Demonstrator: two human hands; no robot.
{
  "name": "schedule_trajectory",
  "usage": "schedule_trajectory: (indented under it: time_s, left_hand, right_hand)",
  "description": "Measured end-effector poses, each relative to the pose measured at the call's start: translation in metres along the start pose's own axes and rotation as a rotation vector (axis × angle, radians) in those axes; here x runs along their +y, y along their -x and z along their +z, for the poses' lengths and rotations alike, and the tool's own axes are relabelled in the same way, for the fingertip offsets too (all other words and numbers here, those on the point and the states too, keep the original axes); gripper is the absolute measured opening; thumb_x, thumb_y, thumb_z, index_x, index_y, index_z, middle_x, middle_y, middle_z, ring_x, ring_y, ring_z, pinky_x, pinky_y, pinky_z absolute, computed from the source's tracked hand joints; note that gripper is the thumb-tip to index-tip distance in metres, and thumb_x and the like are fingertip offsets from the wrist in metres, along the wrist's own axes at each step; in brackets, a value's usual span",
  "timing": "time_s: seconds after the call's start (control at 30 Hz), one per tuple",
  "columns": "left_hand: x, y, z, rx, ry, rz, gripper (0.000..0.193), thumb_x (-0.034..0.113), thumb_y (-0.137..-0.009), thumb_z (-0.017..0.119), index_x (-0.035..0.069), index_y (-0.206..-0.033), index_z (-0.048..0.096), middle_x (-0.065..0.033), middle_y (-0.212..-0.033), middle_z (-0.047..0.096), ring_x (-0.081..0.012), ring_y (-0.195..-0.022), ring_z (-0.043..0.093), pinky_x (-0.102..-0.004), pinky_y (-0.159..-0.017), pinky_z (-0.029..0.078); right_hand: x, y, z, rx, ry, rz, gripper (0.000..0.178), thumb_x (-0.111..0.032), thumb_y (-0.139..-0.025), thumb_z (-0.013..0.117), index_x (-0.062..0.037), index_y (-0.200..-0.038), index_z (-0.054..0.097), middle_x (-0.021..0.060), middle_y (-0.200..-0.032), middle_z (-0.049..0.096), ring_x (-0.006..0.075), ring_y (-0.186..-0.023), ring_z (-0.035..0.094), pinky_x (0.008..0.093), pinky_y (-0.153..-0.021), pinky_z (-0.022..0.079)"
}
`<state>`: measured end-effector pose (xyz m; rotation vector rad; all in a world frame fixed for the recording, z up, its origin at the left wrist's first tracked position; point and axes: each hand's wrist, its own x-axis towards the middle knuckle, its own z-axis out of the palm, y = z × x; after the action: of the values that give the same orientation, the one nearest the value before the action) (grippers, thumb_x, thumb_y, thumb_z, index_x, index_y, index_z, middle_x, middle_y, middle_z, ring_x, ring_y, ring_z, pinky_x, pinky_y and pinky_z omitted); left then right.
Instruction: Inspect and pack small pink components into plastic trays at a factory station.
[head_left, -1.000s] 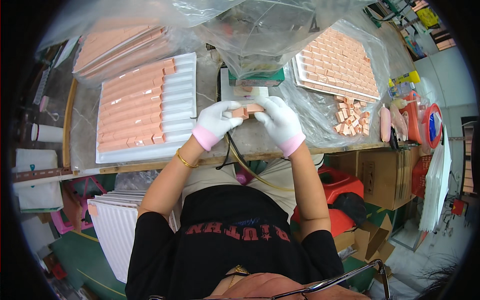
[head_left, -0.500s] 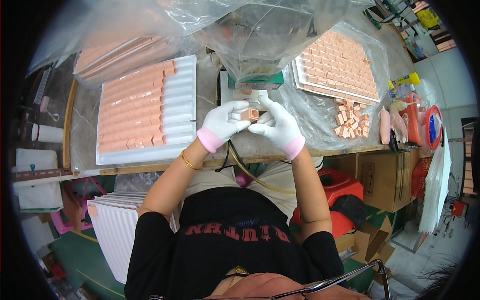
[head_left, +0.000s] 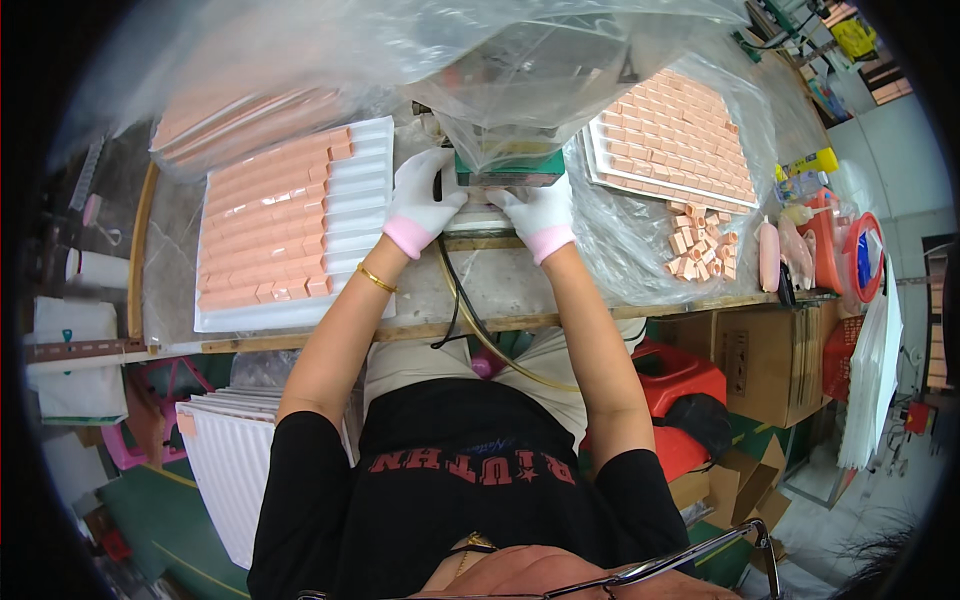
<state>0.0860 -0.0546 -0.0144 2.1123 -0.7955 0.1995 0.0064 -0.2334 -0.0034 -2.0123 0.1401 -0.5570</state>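
Under the green head (head_left: 510, 170) of a plastic-wrapped machine, both my white-gloved hands reach in from either side. Between my thumbs shows a bit of a small peach hollow block (head_left: 481, 197); the rest of it is hidden. My left hand (head_left: 425, 195) curls in from the left, its thumb closed towards the block. From the right comes my right hand (head_left: 540, 208), thumb at the block and other fingers hidden behind the head. A white ridged tray (head_left: 362, 230) on the left carries rows of peach blocks (head_left: 265, 225).
At the right lie a loose pile of peach blocks (head_left: 703, 245) and a second filled tray (head_left: 670, 150) on clear plastic sheeting (head_left: 620, 240). Wrapped trays (head_left: 250, 125) stand back left. A cable and hose (head_left: 455, 290) hang over the table's wooden front edge (head_left: 400, 332).
Both my hands have moved forward with the peach block, from in front of the machine to beneath its green head. The block, plainly visible before, is now mostly covered.
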Motion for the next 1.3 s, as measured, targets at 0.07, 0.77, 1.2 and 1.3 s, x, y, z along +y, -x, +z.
schedule_trajectory:
  time_s: [0.07,0.77,1.2,1.3]
  left_hand:
    - [0.002,0.001,-0.003,0.035,0.003,0.052,0.051,0.019,-0.065,0.072,0.004,-0.112,0.058,-0.0165,-0.111,0.059,-0.0354,-0.108,0.052,-0.0429,-0.094,0.042]
    - [0.054,0.128,-0.111,-0.176,0.513,-0.27,0.038,0.021,-0.076,0.077,0.006,-0.108,0.064,-0.0056,-0.102,0.068,-0.0131,-0.094,0.064,-0.0263,-0.086,0.049]
    - [-0.081,0.374,-0.354,0.486,-0.549,-1.17,0.019,0.008,-0.089,0.048,0.001,-0.103,0.058,-0.0042,-0.098,0.064,-0.01,-0.074,0.056,-0.0238,-0.068,0.046]
    - [-0.103,0.398,-0.349,0.354,-0.878,-1.261,0.034,0.011,-0.085,0.054,0.001,-0.117,0.053,-0.0077,-0.1,0.065,-0.0173,-0.082,0.062,-0.0306,-0.073,0.048]
  right_hand:
    - [0.0,0.003,-0.005,-0.006,0.021,0.035,0.031,-0.015,-0.061,0.08,-0.0104,-0.089,0.069,0.0099,-0.098,0.064,0.0314,-0.09,0.061,0.0402,-0.078,0.05]
    - [-0.096,0.072,0.023,-0.524,0.289,-0.581,0.032,-0.01,-0.076,0.071,-0.0055,-0.107,0.065,0.0188,-0.12,0.056,0.0347,-0.106,0.054,0.0404,-0.091,0.043]
    - [-0.102,0.072,0.044,-0.692,0.073,-0.472,0.027,-0.005,-0.077,0.068,0.0003,-0.103,0.064,0.0177,-0.11,0.06,0.0332,-0.103,0.057,0.0388,-0.091,0.044]
    - [-0.105,0.077,0.046,-0.723,0.078,-0.477,0.027,-0.004,-0.076,0.068,-0.0002,-0.103,0.065,0.0164,-0.11,0.061,0.0322,-0.102,0.058,0.038,-0.09,0.045]
